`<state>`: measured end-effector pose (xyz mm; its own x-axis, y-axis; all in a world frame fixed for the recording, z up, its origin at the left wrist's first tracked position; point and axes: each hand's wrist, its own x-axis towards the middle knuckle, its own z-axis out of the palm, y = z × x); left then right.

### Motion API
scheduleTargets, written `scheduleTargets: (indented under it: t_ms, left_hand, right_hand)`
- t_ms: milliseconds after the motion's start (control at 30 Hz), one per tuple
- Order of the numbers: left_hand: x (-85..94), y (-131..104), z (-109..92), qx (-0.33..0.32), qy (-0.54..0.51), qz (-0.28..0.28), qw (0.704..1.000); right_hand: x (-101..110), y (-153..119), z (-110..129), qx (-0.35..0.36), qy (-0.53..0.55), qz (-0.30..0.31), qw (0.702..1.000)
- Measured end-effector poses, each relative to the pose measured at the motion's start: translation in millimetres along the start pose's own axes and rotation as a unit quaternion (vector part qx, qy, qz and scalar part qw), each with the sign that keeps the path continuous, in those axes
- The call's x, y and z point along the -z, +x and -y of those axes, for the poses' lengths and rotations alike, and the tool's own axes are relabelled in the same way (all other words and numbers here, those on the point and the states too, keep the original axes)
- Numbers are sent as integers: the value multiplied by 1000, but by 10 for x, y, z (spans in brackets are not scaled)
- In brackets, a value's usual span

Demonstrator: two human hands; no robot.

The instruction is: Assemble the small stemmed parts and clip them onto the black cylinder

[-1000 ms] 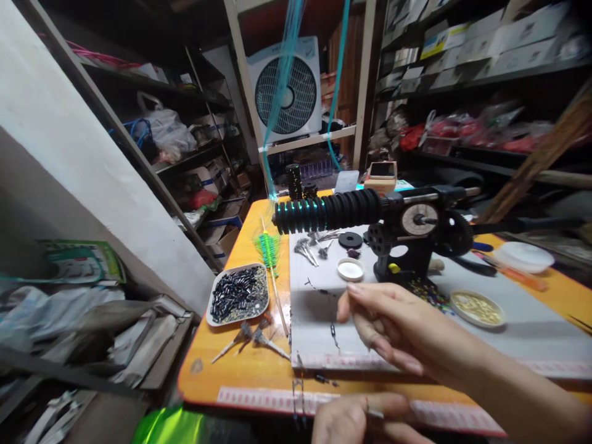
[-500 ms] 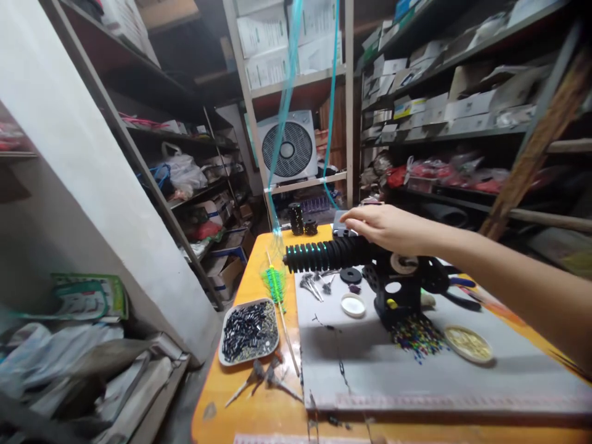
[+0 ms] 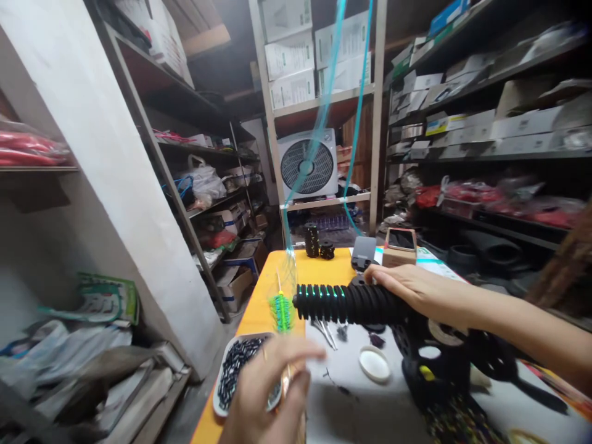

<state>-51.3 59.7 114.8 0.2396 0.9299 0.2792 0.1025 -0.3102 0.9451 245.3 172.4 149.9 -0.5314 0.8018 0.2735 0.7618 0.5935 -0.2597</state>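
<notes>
My right hand (image 3: pixel 411 287) lies over the back of a row of black ridged spools (image 3: pixel 345 302), its fingers stretched along the top and partly hidden behind them. Bright green thread shows on the spools toward the left end, and they sit on a black stand (image 3: pixel 444 354). In the lower middle, my left hand (image 3: pixel 266 388) is blurred, thumb and forefinger apart with nothing visible between them. It hovers in front of a white tray (image 3: pixel 217 398) of small black tubes. Behind it a green bristly piece (image 3: pixel 280 311) lies on a thin stick.
A small white dish (image 3: pixel 374 364) lies left of the stand, near several grey-tipped pieces. Black spools (image 3: pixel 311 239), a grey device (image 3: pixel 363 251) and a cardboard box (image 3: pixel 400 246) stand at the table's far end. Teal strands (image 3: pixel 356 117) hang before a box fan (image 3: pixel 308 163). Loaded shelves line both sides.
My left hand has come into view from below, over the tray. My right hand stays at the spools. The view has shifted, so the table sits lower and the far-end box shows.
</notes>
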Motion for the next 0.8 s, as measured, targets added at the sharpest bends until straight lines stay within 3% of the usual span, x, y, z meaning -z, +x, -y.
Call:
scheduleTargets:
  t_ms: [33,67,200,367,433,533,633,800]
  left_hand:
    - [45,237,-22,-119,145,-8,982]
    - [67,468,-42,-197,264,12,944]
    - [-18,1166,-91,-182,332,111,919]
    - [-102,1577,-96,-88,342,219,910]
    - [-82,1694,-82,-52,329,239,912]
    - [-57,1785,-66,-31,322,213,922]
    - [-57,1712,-93,-50,321,171,930]
    - [-90,1503,-137,-79,352,190,913]
  right_hand:
    - [-10,-5,-2,0,-8,-7,1000]
    - [-22,-13,4,-3,-20,-18,1000]
    - [-118,-61,169,-7,-79,-82,993]
    - [-351,-53,514,0,-130,-103,986]
    - [-399,12,553,-23,-151,-87,984]
    - [-351,172,471,-42,-162,-27,986]
    - [-212,362,325,-33,-140,57,988]
    - [-66,598,199,-47,-97,143,984]
